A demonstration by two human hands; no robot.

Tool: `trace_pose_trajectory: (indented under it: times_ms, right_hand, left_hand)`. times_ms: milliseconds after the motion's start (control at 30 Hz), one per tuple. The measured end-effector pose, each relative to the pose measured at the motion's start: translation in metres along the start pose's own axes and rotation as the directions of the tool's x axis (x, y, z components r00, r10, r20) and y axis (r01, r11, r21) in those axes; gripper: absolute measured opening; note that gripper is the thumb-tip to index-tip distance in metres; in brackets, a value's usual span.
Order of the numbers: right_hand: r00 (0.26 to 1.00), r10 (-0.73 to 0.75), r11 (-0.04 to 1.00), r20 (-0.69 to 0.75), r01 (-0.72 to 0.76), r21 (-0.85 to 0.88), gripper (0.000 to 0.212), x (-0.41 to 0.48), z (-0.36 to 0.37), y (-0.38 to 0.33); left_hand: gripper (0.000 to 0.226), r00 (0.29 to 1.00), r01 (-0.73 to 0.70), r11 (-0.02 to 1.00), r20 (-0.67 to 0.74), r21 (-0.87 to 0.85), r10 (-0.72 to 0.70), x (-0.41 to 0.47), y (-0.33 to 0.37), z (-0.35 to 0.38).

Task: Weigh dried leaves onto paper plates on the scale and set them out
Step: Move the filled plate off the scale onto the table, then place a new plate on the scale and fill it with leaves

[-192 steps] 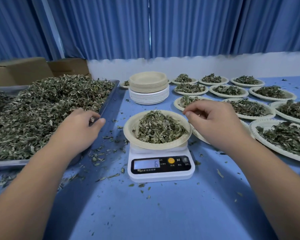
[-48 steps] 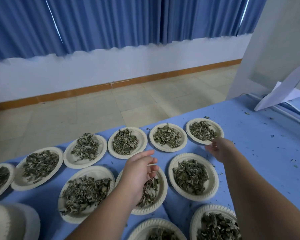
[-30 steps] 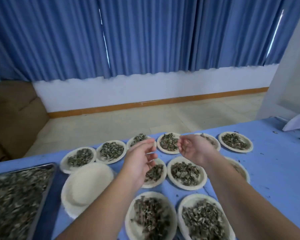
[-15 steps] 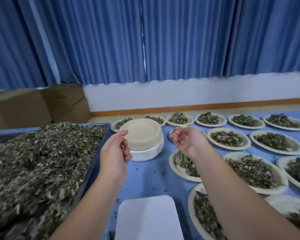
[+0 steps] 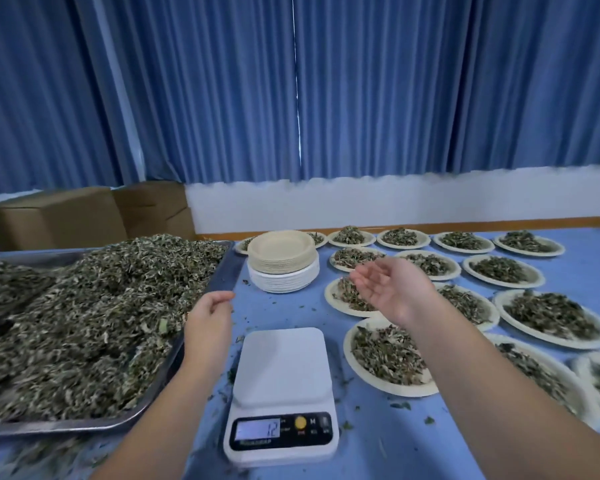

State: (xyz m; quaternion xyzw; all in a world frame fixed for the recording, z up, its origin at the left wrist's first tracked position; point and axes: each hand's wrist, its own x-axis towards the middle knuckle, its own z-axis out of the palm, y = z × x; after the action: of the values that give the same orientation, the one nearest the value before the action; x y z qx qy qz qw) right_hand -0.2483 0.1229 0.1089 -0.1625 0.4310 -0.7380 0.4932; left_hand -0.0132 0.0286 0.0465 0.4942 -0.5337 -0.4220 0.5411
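Left hand (image 5: 208, 318): loosely curled, empty, beside the leaf tray (image 5: 201, 289).
Right hand (image 5: 388, 289): palm-up, empty.
Scale (image 5: 281, 367): bare.

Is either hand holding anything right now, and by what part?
Nothing is held. The left hand hovers loosely curled beside the flat steel tray of dried leaves; the right hand is open, palm up, empty.

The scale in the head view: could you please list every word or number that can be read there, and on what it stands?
"12": on the lit display of the scale.
"M": on the scale's front panel, right of the orange button.
Small print under the display and buttons: too blurred to read.
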Motion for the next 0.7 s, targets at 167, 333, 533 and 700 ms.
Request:
trace_pose_trajectory:
  times_ms: [167,333,533,700]
  right_hand:
    - [0.999,0.006,0.997,-0.038,-0.009,-0.077,0.018,0.016,0.005,0.016]
    - [1.000,0.005,0.976,-0.007,-0.007,-0.216,0.014,0.045,0.035,0.061]
    - [0.920,-0.348,0.375,0.182,0.315,-0.872,0.020,0.106,0.083,0.083]
    - [0.829,-0.290,-0.244,0.479,0.420,-0.874,0.051,0.145,0.111,0.092]
  left_hand:
    - [0.021,0.999,-0.011,0.994,0.039,0.106,0.007,0.005,-0.039,-0.006]
    - [0.025,0.995,0.070,0.996,0.069,0.062,-0.075,0.019,-0.061,-0.004]
    - [0.022,0.993,0.066,0.987,0.083,0.148,-0.079,0.025,-0.066,0.007]
    - [0.020,0.990,0.058,0.977,0.117,0.203,-0.083,0.025,-0.067,0.009]
